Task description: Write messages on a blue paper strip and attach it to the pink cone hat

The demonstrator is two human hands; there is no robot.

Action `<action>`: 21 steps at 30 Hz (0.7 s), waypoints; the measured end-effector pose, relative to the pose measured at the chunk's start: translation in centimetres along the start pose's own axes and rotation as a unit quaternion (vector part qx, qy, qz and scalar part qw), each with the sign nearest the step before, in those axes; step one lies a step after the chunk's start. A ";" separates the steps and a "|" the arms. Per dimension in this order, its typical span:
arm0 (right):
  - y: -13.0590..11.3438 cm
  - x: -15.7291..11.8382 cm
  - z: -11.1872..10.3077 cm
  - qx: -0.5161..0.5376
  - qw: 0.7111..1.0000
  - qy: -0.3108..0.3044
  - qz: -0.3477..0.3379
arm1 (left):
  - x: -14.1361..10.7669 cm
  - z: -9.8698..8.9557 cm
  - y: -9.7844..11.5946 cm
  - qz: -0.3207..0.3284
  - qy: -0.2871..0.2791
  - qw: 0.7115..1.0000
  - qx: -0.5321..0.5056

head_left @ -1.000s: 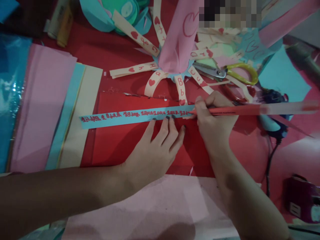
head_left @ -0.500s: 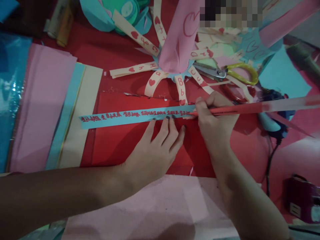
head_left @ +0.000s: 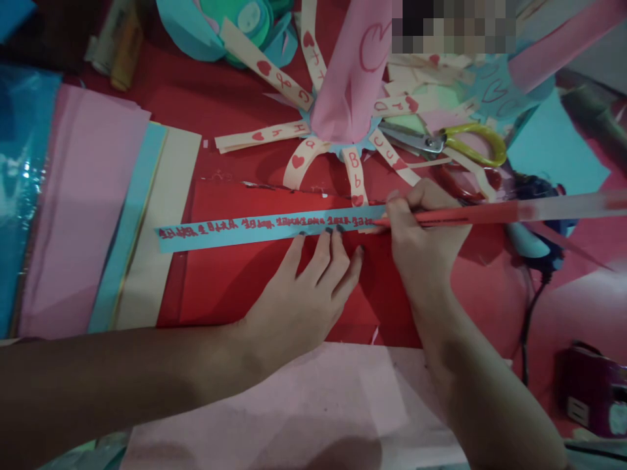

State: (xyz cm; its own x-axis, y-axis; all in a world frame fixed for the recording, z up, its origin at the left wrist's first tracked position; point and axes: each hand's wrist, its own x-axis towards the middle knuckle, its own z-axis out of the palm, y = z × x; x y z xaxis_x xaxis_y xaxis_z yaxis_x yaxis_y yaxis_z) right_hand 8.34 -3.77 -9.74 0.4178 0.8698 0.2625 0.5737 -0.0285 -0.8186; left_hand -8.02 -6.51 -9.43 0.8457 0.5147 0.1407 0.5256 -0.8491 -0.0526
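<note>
A light-blue paper strip (head_left: 220, 238) with a line of red handwriting lies across a red sheet (head_left: 235, 281). My left hand (head_left: 308, 294) rests flat with its fingers spread, fingertips on the strip's lower edge. In my right hand (head_left: 424, 241) a red pen (head_left: 470, 214) is pinched, its tip on the strip at the right end of the writing. My right fingers cover the strip's right end. Just above stands a rolled pink paper tube (head_left: 345, 85) on a light-blue base, ringed by cream paper strips with red letters and hearts.
Yellow-handled scissors (head_left: 473, 145) lie right of the tube, near a dark-blue tool (head_left: 543, 254) with a cord. Coloured paper sheets (head_left: 83, 215) are stacked at left. A purple box-like object (head_left: 595, 388) sits at lower right, green and blue paper shapes (head_left: 249, 26) at the top.
The pen tip and my right hand have shifted very slightly right along the strip, with a little more red writing there. My left hand stays in place.
</note>
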 end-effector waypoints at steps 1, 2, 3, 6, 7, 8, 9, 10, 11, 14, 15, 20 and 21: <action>0.0 0.0 0.0 -0.001 1.000 0.002 -0.003 | 0.0 0.0 0.0 0.000 -0.001 1.000 -0.001; 0.0 0.0 0.0 -0.002 1.000 0.003 -0.006 | 0.0 0.0 0.0 0.000 -0.001 1.000 -0.001; 0.0 -0.1 0.0 -0.004 1.000 0.003 -0.008 | -0.1 0.0 0.0 0.000 0.000 1.000 -0.001; -0.1 -0.1 0.1 -0.003 1.000 -0.001 -0.003 | -0.1 0.0 0.0 0.000 0.001 1.000 0.001; -0.1 -0.1 0.1 -0.003 1.000 -0.001 0.001 | -0.1 0.0 0.0 0.000 0.001 1.000 0.001; -0.1 -0.1 0.1 -0.002 1.000 0.003 0.006 | -0.1 0.0 0.0 0.000 0.000 1.000 0.001; -0.1 -0.1 0.1 0.000 1.000 0.010 0.012 | 0.0 0.0 0.0 -0.001 0.000 1.000 0.001; 0.0 -0.1 0.2 0.007 1.000 0.022 0.019 | 0.0 0.0 0.0 -0.001 0.000 1.000 0.001; 0.0 0.0 0.2 0.013 0.999 0.034 0.024 | 0.0 0.0 0.0 -0.001 0.000 1.000 0.001; 0.3 0.0 0.2 0.017 0.999 0.047 0.021 | 0.0 0.0 0.0 -0.001 0.002 1.000 0.000; 0.4 0.1 0.3 0.011 0.999 0.047 0.016 | 0.0 0.0 0.0 -0.001 0.002 1.000 0.000; 0.3 0.1 0.2 -0.007 0.999 0.051 0.009 | 0.0 0.0 -0.1 -0.001 0.003 1.000 0.000; 0.3 0.1 0.2 -0.009 0.999 0.049 0.005 | 0.0 0.0 -0.1 0.000 0.004 1.000 0.000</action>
State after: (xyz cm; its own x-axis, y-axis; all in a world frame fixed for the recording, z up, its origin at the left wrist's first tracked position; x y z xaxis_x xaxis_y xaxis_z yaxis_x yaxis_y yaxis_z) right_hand 8.36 -3.60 -10.04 0.4904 0.8171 0.3030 0.5806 -0.0470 -0.8129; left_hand -8.04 -6.46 -9.47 0.8446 0.5145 0.1479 0.5262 -0.8488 -0.0525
